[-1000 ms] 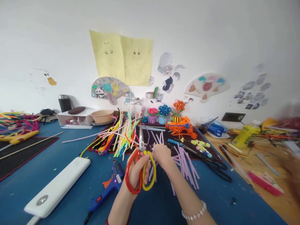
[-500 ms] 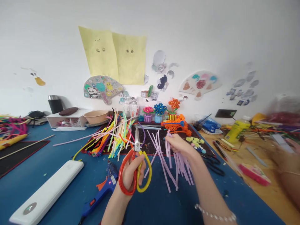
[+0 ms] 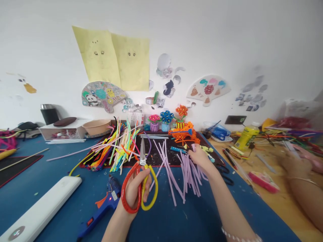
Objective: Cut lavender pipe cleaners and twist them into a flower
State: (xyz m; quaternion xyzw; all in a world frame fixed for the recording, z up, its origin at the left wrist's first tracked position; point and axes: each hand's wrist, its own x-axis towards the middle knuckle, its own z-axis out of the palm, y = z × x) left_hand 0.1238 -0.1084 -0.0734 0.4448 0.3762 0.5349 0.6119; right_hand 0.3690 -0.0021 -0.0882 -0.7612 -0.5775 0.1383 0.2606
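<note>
Scissors (image 3: 142,161) with one red and one yellow handle loop are in my left hand (image 3: 136,186), the fingers wrapped around the handles and the blades pointing away. My right hand (image 3: 200,157) is closed over the far end of a heap of cut purple pipe cleaners (image 3: 188,171); the tip of a purple pipe cleaner (image 3: 193,147) shows at its fingertips. Longer purple pipe cleaners (image 3: 171,178) lie crossed between the two hands. A small blue strip (image 3: 178,150) lies just left of my right fingertips.
A blue glue gun (image 3: 106,205) with a lit red light lies left of my left hand, beside a long white device (image 3: 45,208). Colourful pipe cleaners (image 3: 121,144) are bunched behind. Small pipe-cleaner flowerpots (image 3: 165,126) stand by the wall. At right, another person's hand (image 3: 295,164) is blurred.
My right hand has moved slightly right, and short purple pieces it held now lie in the heap. The blue strip has come into sight. The whole view has shifted a little.
</note>
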